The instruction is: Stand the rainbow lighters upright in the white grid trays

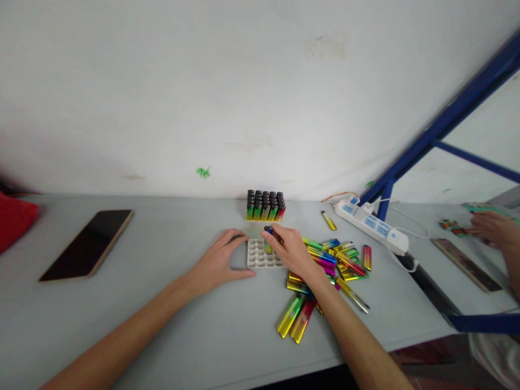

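Over the pale tray [257, 254] on the bench [170, 336], the right hand [268, 236] has its grip closed on 1 blue-topped lighter [268, 247].
The left hand [215, 260] holds its grip wide, curved around the tray's left side, thumb by the near corner and fingers by the far 1; whether it presses the tray I cannot tell. Behind the tray, near the wall [170, 108], black-topped lighters [265, 207] stand upright in packed rows. Right of the tray, loose metallic lighters [325, 260] lie heaped, partly hidden by the right forearm, with a white power strip [371, 226] beyond; a dark-screened phone [87, 246] lies well apart, at left.
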Motion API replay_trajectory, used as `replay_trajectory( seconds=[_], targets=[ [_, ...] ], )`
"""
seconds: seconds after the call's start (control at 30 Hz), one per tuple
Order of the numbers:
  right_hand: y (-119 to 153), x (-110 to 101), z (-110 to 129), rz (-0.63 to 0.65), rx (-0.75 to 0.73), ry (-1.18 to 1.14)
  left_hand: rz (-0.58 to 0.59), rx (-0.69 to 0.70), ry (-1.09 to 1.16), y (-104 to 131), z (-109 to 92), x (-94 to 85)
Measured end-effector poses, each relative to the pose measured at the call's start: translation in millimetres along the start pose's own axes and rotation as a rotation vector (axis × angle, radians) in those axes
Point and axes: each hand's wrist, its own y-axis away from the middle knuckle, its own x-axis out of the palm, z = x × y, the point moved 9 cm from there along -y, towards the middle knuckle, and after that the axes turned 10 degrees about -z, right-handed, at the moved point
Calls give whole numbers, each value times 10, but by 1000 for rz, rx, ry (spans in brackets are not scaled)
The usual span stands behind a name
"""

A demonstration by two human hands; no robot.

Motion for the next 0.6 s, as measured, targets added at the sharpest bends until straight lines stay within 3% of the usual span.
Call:
replay_trajectory(
  seconds=[0.13, 0.27, 0.6],
  targets=[
    [0, 17, -46, -9, 35, -24, -4, -10, 2, -7, 8, -1],
    [-5, 121, -27, 45, -11, -48, -20, -30, 28, -12, 36, -12],
    [-56, 322, 74, 103, -184, 141, -8, -43, 31, -16, 110, 2]
  ],
)
